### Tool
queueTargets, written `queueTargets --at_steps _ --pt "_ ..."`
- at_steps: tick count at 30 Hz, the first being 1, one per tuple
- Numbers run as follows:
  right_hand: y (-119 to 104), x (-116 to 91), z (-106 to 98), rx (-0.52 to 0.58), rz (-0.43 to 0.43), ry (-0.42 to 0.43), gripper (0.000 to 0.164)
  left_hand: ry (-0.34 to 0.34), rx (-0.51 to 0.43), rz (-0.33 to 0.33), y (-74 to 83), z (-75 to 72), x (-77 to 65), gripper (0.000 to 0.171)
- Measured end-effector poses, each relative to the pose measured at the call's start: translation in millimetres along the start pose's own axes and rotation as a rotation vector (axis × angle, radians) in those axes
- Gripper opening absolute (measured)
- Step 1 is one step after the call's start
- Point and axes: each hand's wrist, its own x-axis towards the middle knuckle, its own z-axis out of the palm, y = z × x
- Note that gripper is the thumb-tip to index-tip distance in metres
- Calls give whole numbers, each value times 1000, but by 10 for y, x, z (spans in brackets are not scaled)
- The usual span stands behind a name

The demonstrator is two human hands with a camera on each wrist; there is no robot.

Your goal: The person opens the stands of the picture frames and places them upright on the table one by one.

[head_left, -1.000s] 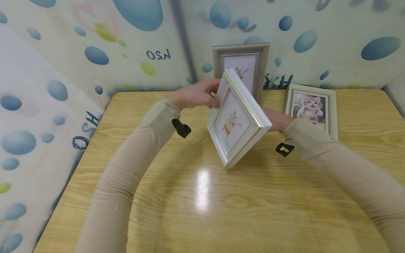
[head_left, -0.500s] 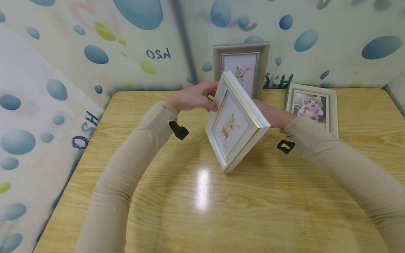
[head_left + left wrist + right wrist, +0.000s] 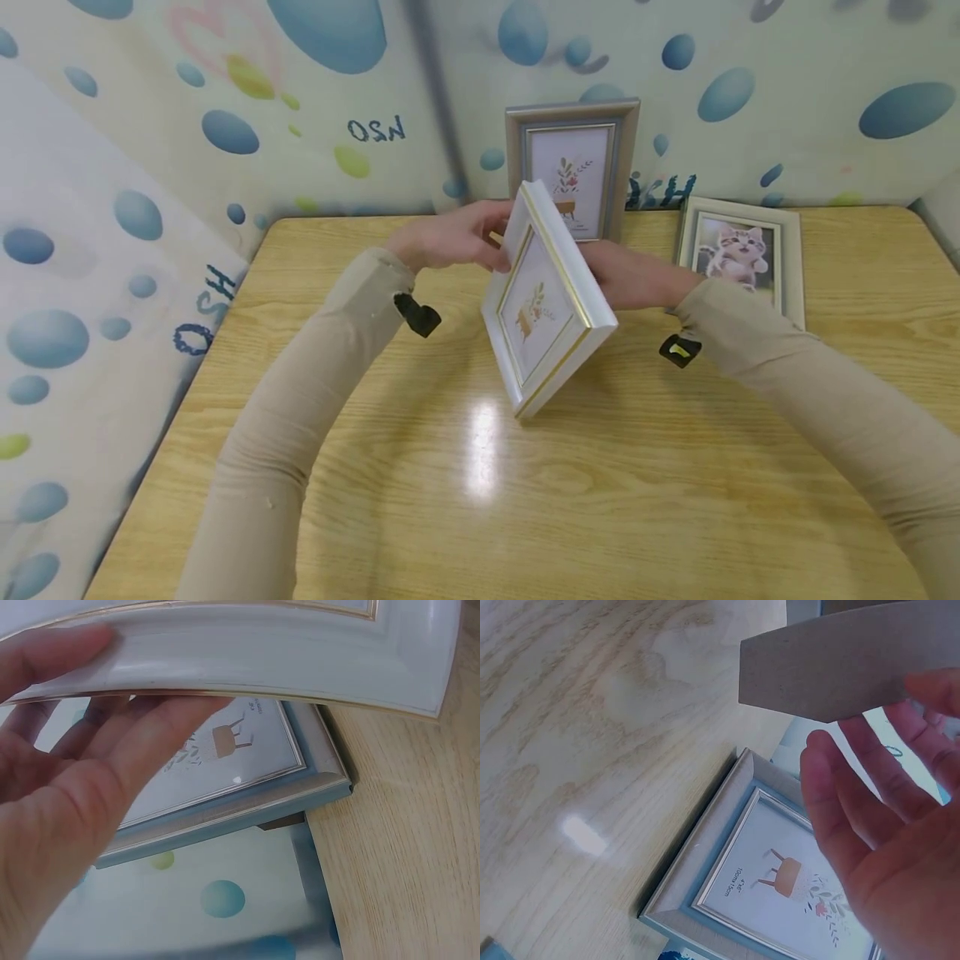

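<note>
A white picture frame [image 3: 536, 308] with gold lines and a flower-and-stool print is held tilted over the table. My left hand [image 3: 453, 237] pinches its left edge; the left wrist view shows the thumb on the white border and the fingers behind it. Behind the frame is my right hand [image 3: 637, 275], partly hidden in the head view. In the right wrist view, its thumb and fingers hold the edge of a flat grey panel [image 3: 832, 664], which looks like the frame's back stand. A grey-beige picture frame [image 3: 519, 142] stands upright just beyond both hands.
To the right, a beige frame with a kitten picture [image 3: 742, 250] stands leaning back, partly covered by the right forearm. The wooden table [image 3: 480, 533] meets a wall [image 3: 315, 75] printed with blue and green spots at its back and left.
The white frame has shifted slightly left and toward the person, uncovering more of the grey-beige frame. Both hands have moved with it, and more of the right hand's back shows.
</note>
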Motion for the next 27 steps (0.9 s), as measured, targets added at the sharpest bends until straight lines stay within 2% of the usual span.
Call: queueTargets --at_steps 5,17,24,27 --pt "-54 24 42 33 26 -12 47 -3 47 37 -6 9 -34 50" --pt "-52 22 99 39 32 6 43 -2 106 52 -7 12 -97 46" --pt "9 -44 101 -15 36 26 22 80 112 40 -53 -33 -147 38" --pt "45 -111 107 -47 66 27 19 121 116 20 -69 -71 -173 38"
